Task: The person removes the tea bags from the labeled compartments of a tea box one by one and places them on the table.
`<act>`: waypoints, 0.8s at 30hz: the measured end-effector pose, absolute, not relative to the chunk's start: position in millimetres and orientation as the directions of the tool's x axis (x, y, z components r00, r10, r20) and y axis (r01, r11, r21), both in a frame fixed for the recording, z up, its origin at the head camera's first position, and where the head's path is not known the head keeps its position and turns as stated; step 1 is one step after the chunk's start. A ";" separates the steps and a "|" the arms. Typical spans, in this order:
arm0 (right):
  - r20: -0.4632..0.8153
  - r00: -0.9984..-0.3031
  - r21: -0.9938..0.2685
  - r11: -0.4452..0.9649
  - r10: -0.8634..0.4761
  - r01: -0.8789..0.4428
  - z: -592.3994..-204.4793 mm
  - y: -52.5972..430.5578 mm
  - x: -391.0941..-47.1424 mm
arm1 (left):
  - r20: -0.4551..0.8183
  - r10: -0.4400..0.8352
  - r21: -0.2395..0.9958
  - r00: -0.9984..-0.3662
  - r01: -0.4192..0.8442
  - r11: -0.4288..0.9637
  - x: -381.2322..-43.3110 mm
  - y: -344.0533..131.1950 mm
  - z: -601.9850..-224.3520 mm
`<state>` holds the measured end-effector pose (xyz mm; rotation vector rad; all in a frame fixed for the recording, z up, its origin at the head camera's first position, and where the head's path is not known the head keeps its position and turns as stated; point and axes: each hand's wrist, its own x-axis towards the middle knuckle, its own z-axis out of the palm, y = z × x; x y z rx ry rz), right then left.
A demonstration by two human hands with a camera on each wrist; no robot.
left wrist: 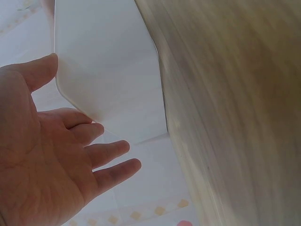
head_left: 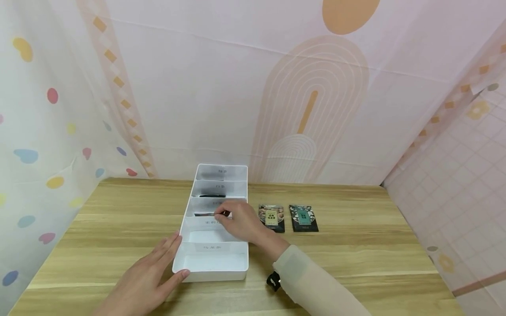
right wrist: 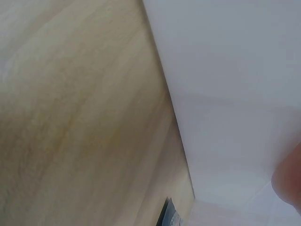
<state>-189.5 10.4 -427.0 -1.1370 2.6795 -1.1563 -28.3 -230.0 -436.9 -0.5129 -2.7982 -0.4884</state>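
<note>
A white divided storage box (head_left: 210,276) with labelled compartments stands lengthwise on the table. My left hand (head_left: 146,274) rests against its near left corner, fingers and thumb extended; the left wrist view shows this hand (left wrist: 56,155) with the thumb at the rim. Over the middle compartment is my right hand (head_left: 241,219), whose thumb and fingers pinch the top edge of a dark packet (head_left: 203,214). Most of that packet is hidden inside the compartment. Another dark packet (head_left: 212,196) sits one compartment farther back. In the right wrist view only a fingertip (right wrist: 288,179) shows.
Right of the box lie two flat sachets on the wooden table (head_left: 356,263): one with a yellow label (head_left: 271,216), one with a green label (head_left: 303,217). A small black object (head_left: 273,281) shows beside the right sleeve. Patterned curtains (head_left: 189,87) hang behind.
</note>
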 end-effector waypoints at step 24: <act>0.302 -0.787 -0.691 0.445 -0.538 -0.570 -394.8 28.5 -192.8 | 0.245 0.279 0.309 -0.929 0.347 0.885 -27.6 -229.2 -434.1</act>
